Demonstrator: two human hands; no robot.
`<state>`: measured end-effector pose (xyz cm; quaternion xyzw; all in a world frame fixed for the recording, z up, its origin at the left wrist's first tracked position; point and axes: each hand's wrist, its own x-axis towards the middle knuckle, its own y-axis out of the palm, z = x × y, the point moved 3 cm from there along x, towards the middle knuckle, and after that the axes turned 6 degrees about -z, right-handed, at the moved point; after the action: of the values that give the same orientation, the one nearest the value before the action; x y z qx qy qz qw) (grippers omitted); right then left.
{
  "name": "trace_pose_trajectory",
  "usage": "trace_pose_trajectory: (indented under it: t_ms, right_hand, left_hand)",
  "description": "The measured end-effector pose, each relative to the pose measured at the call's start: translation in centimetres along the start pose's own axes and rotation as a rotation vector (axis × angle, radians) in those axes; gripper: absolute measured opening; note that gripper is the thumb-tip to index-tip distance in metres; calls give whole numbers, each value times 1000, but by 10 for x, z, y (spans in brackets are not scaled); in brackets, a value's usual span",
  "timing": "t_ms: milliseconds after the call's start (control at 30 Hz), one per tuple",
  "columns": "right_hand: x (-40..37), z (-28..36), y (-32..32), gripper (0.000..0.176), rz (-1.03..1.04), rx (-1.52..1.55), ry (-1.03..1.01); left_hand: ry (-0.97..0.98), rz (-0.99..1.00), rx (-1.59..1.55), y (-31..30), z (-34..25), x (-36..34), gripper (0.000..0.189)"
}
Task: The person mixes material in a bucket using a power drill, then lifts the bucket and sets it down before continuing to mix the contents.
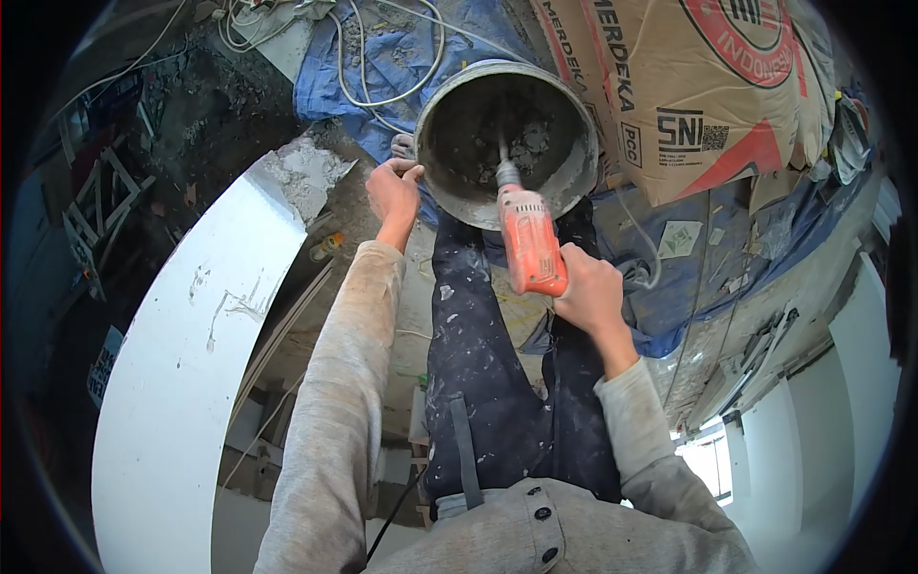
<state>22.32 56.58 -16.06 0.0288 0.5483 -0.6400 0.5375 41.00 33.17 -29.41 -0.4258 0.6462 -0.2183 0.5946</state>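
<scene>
My right hand (pixel 590 295) is wrapped round the rear of a red power drill (pixel 532 239). The drill points down into a round bucket (pixel 430 182), and its shaft (pixel 503 143) reaches the grey lumpy mix (pixel 529 145) inside. Just left of the bucket's rim is my left hand (pixel 392 198), its fingers curled closed. Whether it grips the rim or something small I cannot make out. The bucket stands in front of my dark, paint-spotted trousers (pixel 488 383).
Paper cement sacks (pixel 712 96) stand close to the bucket's right. Blue tarpaulin (pixel 320 81) with a loose pale cable (pixel 421 81) lies beyond it. A long white panel (pixel 191 364) curves along my left, with dried mortar (pixel 308 177) on its end. Wood scraps (pixel 100 206) lie farther left.
</scene>
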Motion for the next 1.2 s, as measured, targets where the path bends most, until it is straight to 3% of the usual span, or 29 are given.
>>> trace_pose_trajectory:
  t_ms: [467, 667, 733, 1033, 1200]
  right_hand:
    - [-7, -3, 0, 29, 8, -44, -5]
    - [-3, -5, -3, 29, -19, -20, -89]
    - [-3, -9, -1, 37, 28, -177, -160]
    - [-3, -17, 0, 31, 42, -184, -65]
    - [2, -17, 4, 30, 10, -142, -127]
  left_hand:
    - [-11, 5, 24, -2, -3, -2, 17]
    - [5, -14, 27, 4, 3, 2, 17]
    - [14, -27, 17, 6, 7, 3, 17]
    - [12, -32, -2, 4, 5, 0, 16]
    - [26, -37, 11, 6, 5, 2, 17]
